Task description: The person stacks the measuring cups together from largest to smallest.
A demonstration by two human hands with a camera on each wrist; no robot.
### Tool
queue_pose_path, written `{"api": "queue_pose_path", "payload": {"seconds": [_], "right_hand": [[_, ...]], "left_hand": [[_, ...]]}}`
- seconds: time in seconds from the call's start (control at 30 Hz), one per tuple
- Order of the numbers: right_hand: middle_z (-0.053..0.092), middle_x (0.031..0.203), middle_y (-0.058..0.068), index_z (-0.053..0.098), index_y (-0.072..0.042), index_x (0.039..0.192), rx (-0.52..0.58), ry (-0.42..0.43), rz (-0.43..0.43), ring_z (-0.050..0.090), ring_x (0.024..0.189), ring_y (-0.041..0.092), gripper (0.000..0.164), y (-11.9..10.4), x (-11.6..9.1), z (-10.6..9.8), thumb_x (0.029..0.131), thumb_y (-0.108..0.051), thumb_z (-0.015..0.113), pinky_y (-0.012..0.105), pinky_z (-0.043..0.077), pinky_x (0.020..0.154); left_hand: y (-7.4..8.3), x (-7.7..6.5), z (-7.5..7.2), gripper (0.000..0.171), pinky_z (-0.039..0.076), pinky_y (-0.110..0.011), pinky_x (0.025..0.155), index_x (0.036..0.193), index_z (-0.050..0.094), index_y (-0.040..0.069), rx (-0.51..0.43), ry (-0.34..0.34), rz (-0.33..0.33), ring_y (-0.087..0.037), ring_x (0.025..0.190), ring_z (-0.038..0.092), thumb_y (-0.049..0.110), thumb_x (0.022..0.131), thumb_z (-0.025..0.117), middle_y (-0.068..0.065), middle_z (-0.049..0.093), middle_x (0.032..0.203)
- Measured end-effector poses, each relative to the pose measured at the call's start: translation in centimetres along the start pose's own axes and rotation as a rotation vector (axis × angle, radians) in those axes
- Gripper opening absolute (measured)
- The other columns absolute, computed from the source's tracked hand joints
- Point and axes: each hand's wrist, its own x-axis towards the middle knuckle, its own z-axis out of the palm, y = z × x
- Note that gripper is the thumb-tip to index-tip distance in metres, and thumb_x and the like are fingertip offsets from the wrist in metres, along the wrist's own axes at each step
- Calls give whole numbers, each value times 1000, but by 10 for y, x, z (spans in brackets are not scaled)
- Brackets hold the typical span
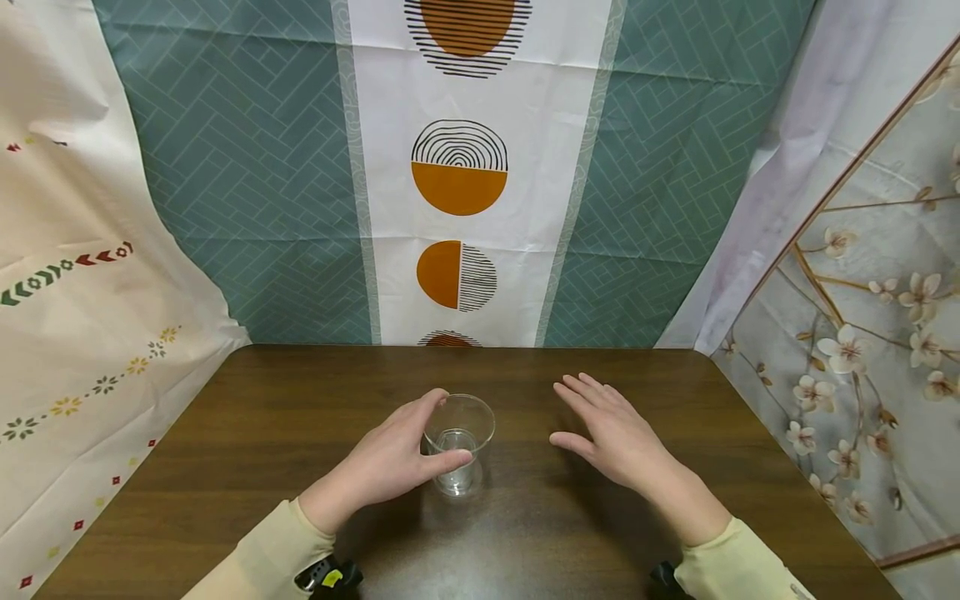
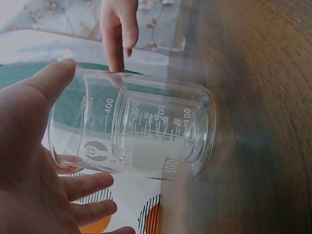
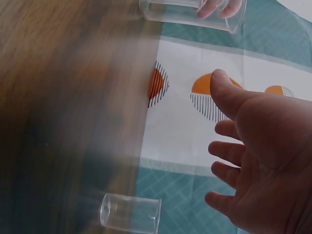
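A large clear glass beaker (image 1: 480, 446) with white volume marks stands upright on the brown table. Inside it sits a smaller marked beaker (image 2: 161, 122). My left hand (image 1: 393, 458) holds the large beaker near its rim, thumb on the near side and forefinger on the far side; the other fingers are spread in the left wrist view. To the right, above the table, my right hand (image 1: 618, 437) has its fingers extended, with nothing in it. Another small clear glass vessel (image 3: 129, 213) shows at the bottom of the right wrist view; I cannot make it out in the head view.
The wooden table (image 1: 300, 392) ends at a teal and white patterned cloth (image 1: 480, 225) hanging behind it. A cream cloth (image 1: 90, 333) hangs at the left, and a flowered cloth (image 1: 847, 400) at the right.
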Motion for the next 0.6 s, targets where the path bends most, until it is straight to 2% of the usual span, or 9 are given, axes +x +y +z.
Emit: {"api": "queue_pose_path", "payload": {"seconds": [0.6], "right_hand": [[50,166,21,53,-3,162,-23,2,31,38,158,46,76,16,-7,-4,103,-43,79,65,32,125]], "left_hand": [[1,-1,-1,90,55,-58,101,156,50,16,-19,-4,-11,-28,137,59,74,92,77,-6,61,153]]}}
